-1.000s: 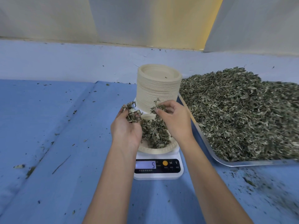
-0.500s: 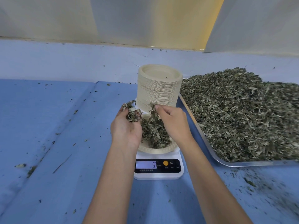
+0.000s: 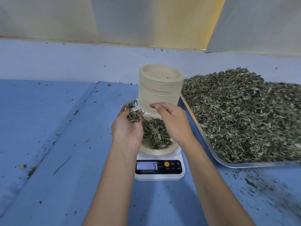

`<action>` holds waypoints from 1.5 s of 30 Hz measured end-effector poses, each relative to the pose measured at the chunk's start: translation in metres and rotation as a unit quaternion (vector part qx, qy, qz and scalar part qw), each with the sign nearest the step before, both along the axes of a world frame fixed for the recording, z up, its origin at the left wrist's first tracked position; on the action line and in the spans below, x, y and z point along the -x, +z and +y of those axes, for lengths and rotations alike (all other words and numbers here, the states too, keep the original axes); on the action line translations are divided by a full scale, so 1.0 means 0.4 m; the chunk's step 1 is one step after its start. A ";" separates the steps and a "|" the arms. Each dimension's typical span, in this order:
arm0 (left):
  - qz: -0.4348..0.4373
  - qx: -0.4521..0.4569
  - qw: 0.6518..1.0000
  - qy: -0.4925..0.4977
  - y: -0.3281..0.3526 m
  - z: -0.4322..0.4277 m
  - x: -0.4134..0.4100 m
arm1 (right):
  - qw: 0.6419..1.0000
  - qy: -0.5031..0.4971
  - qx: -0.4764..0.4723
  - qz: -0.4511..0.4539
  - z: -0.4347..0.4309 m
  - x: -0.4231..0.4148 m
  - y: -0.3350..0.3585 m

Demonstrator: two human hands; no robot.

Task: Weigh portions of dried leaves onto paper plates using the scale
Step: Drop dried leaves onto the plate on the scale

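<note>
A white scale stands on the blue table and its display reads 5. On it sits a paper plate with a heap of dried leaves. My left hand hovers at the plate's left edge, palm up and cupped round a handful of dried leaves. Over the plate's right side is my right hand, fingers loose and pointing left, with nothing in it.
Just behind the scale rises a tall stack of paper plates. A metal tray heaped with dried leaves fills the right side. Leaf crumbs lie scattered over the blue cloth, which has a fold at the left.
My right hand has let go of the pinch of leaves it held over the plate and its fingers have loosened. The left hand stays cupped with its handful. The display changed from 9 to 5.
</note>
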State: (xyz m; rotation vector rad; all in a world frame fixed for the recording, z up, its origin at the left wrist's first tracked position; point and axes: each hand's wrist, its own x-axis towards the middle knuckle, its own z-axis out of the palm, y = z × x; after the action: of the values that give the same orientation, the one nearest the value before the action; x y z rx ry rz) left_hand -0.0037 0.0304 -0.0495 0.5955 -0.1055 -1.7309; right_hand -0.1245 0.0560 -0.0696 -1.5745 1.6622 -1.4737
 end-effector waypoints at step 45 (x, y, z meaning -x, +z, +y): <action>-0.002 -0.019 1.000 0.000 -0.021 -0.018 0.007 | 0.982 -0.070 0.072 -0.159 0.002 -0.012 0.024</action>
State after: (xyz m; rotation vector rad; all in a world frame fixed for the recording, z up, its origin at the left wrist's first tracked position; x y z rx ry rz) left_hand -0.0066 0.0231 -0.0578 0.6275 -0.0760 -1.7341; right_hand -0.1198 0.0566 -0.0599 -1.2293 1.5340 -1.8442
